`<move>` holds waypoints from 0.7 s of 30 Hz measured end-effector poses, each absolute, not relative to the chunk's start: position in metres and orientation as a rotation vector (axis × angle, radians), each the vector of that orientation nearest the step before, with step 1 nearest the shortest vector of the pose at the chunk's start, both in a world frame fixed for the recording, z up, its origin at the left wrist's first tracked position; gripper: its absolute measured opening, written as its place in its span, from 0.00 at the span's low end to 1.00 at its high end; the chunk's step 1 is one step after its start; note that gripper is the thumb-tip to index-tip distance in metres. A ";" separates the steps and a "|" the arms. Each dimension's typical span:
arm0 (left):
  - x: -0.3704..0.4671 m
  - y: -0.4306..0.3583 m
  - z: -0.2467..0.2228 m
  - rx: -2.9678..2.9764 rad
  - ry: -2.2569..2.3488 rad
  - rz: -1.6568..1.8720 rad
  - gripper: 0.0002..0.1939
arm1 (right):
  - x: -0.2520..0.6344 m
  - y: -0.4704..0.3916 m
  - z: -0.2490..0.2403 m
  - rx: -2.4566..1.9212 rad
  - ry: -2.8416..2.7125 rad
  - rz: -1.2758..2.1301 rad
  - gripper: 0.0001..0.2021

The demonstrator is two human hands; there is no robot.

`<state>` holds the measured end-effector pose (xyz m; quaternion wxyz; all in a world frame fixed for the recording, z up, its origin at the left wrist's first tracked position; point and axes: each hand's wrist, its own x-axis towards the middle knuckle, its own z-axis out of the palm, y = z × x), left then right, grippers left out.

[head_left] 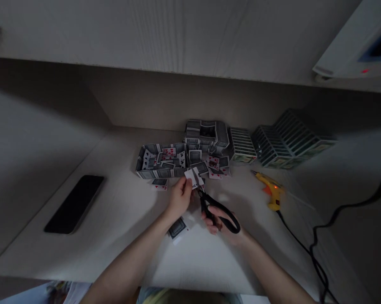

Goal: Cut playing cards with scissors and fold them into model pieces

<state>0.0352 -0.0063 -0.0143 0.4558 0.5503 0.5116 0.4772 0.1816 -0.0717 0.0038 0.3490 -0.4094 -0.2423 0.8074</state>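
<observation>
Left grip (pixel 180 196): in the head view it is closed, thumb and fingers pinching a small playing card (pixel 189 175) at its lower left edge.
Right grip (pixel 220 221): it is closed around the black handles of the scissors (pixel 202 193), with fingers going through the loops.
Left arm (pixel 142 249): it comes from the lower left and reaches up and to the right, the back of the wrist turned upward.
Right arm (pixel 266 266): it comes from the lower right and reaches up and to the left, so both arms meet at the card.
Blades: they point away from the person, a little to the left, and lie across the card; how wide they are apart, I cannot tell.
Playing card: it is held above the worktop (pixel 121 181), near the right front corner of the open card box (pixel 161 173), which has cards inside.
Loose cards (pixel 199 168): they lie overlapping to the right of this box, in front of the card structure (pixel 193 131).
Face-down cards (pixel 177 229): they lie below the left wrist.
Striped stacks (pixel 243 143): they stand at the back right.
Glue gun (pixel 274 194): yellow, it lies to the right, with a small orange light.
Phone (pixel 74 204): it lies on the left, its screen dark.
</observation>
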 end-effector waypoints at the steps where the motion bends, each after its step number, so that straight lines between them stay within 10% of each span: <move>1: 0.035 -0.006 -0.015 1.367 1.253 1.178 0.15 | 0.181 -0.072 0.004 -1.063 -0.625 2.096 0.13; 21: 0.037 -0.006 -0.012 1.325 1.205 1.187 0.14 | 0.182 -0.070 0.006 -1.090 -0.602 2.108 0.15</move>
